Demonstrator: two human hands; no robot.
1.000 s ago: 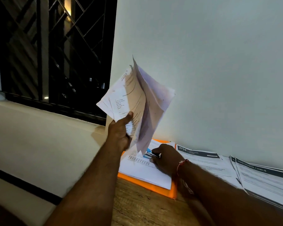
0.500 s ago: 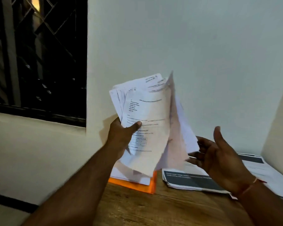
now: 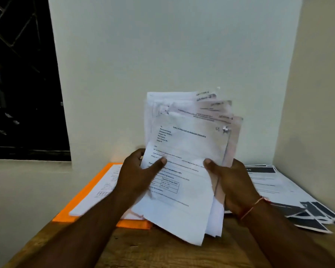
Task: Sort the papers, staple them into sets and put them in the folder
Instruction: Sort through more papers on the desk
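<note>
The fingers of the left hand (image 3: 135, 176) and right hand (image 3: 233, 183) grasp a fanned stack of papers (image 3: 188, 149), thumbs on the front page, held upright over the tabletop (image 3: 162, 252). An orange folder (image 3: 81, 196) lies at the left edge. Dark-headed sheets (image 3: 278, 188) spread toward the right edge.

Your left hand (image 3: 137, 175) and right hand (image 3: 232, 182) both grip the papers (image 3: 186, 151), thumbs in front; fingers behind, apparently curled. Forearms converge.
</note>
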